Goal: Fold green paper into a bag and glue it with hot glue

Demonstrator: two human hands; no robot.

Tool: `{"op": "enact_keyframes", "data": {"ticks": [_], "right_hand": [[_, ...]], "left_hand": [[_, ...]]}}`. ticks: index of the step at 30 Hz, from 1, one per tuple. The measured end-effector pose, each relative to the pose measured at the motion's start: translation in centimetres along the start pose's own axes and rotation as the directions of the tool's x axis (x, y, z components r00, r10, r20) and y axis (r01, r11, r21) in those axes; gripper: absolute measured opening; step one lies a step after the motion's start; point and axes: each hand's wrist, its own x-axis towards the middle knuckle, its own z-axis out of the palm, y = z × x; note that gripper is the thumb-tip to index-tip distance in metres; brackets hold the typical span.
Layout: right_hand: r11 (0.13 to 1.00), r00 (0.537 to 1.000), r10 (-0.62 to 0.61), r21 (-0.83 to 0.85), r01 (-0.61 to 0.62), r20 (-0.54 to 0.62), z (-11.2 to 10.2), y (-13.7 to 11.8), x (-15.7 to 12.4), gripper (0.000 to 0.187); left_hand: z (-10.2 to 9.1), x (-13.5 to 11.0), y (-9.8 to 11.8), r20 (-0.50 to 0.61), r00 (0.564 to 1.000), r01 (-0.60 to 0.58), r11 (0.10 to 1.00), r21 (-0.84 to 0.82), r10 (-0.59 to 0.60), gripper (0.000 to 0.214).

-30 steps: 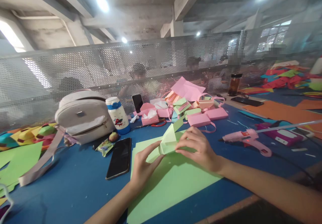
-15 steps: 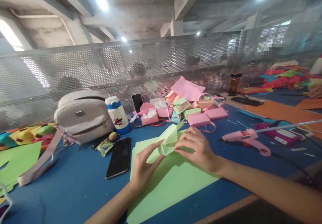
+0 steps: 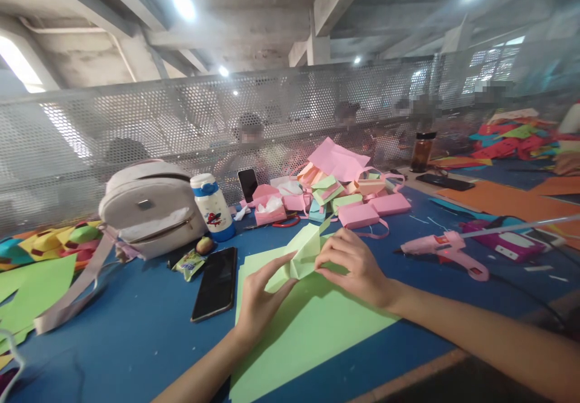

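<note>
Between my two hands is a folded light-green paper piece, shaped like a small box with creased flaps. My left hand grips its left end, thumb below and fingers above. At its right end my right hand pinches the paper with curled fingers; the fingertips partly hide the edge they hold. Under both hands lie large flat sheets of green paper on the blue table. A thin green strip sticks up behind the folded piece.
To the right lies a pink glue gun with its cord. A black phone rests left of the sheets, near a bottle and white backpack. Pink paper boxes are heaped behind my hands. A mesh partition runs along the back.
</note>
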Motion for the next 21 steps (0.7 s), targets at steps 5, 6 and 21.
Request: {"op": "enact_keyframes", "data": {"ticks": [5,6,21], "right_hand": [[0.995,0.999,0.031,0.100,-0.029,-0.027,0.03,-0.06,0.06,0.007],[0.993,0.999,0.030,0.118,-0.026,-0.032,0.03,-0.08,0.06,0.008],[0.988,0.991,-0.006,0.151,0.026,-0.136,-0.63,0.13,0.19,0.002]], "left_hand": [[0.08,0.26,-0.03,-0.034,0.999,0.006,1.000,-0.002,-0.006,0.027],[0.09,0.29,-0.03,-0.036,0.999,0.006,1.000,-0.005,-0.006,0.026],[0.00,0.48,-0.47,-0.078,0.997,0.017,1.000,-0.006,-0.018,0.023]]}}
